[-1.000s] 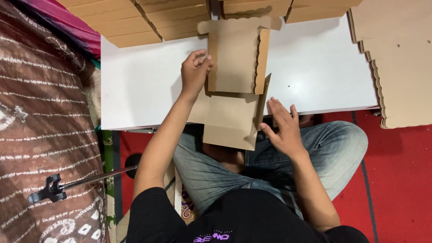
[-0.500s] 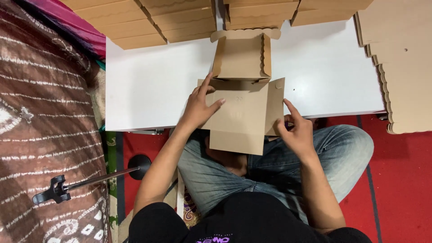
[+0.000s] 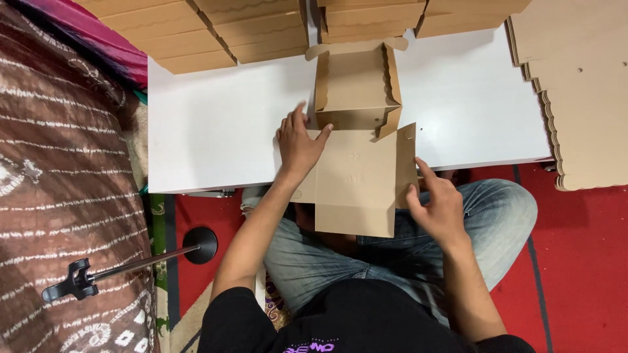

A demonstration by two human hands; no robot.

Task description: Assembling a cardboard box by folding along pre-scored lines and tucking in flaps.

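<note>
Lengthwise, cardboard box (image 3: 358,140) (lid nearest)

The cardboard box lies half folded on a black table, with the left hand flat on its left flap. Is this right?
Not quite: the table is white, not black, as the head view shows. The cardboard box is half folded and the left hand rests flat on its left flap.
</note>
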